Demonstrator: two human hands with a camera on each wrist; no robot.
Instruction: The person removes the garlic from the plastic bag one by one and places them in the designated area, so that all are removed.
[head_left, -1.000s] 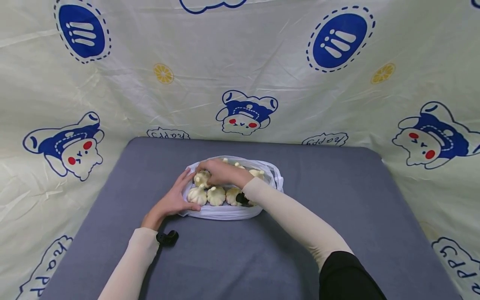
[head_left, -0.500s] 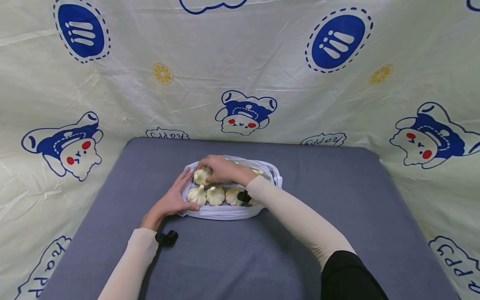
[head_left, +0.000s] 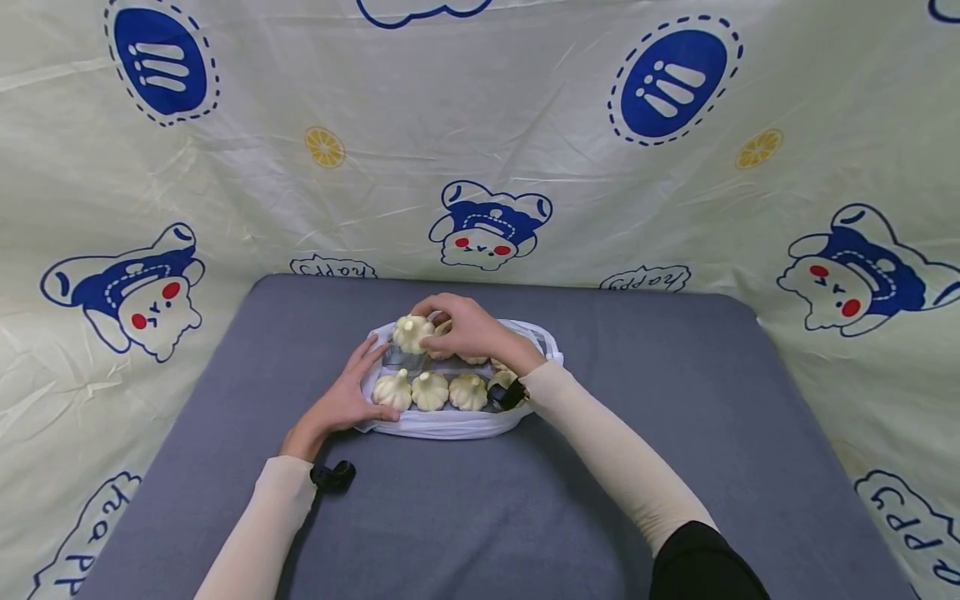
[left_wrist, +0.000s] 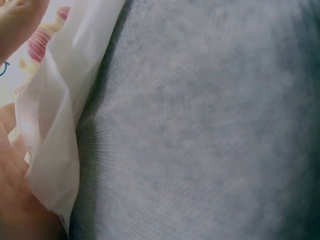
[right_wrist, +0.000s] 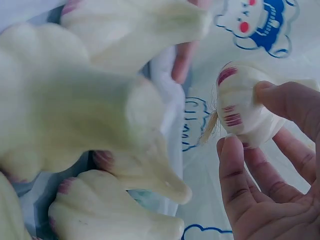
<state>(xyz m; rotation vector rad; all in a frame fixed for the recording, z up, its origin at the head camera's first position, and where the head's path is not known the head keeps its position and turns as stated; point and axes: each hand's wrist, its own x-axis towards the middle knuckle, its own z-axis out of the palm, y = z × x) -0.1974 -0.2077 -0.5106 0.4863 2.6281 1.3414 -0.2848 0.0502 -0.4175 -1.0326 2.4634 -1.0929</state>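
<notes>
My right hand point(head_left: 480, 329) pinches a white garlic bulb point(head_left: 413, 334) just above the far left of an opened white plastic bag point(head_left: 442, 427). In the right wrist view, thumb and fingers grip this garlic bulb point(right_wrist: 247, 107), showing purple streaks and dry roots. Along the near side of the bag stands a row of several garlic bulbs point(head_left: 430, 392). Others are partly hidden behind my right hand. A clear plastic surface point(head_left: 405, 360) shows inside at the left. My left hand point(head_left: 347, 400) rests with spread fingers on the bag's left end; the left wrist view shows white plastic point(left_wrist: 57, 135) against it.
A grey cloth point(head_left: 637, 433) covers the table beneath the bag. Behind and at both sides hangs a pale printed sheet point(head_left: 570, 108). Black wrist cameras sit on the left wrist point(head_left: 333, 477) and right wrist point(head_left: 507, 395).
My right hand has lifted the garlic bulb up and away from the far left spot in the bag, uncovering clear plastic there. The left hand has stayed in place.
</notes>
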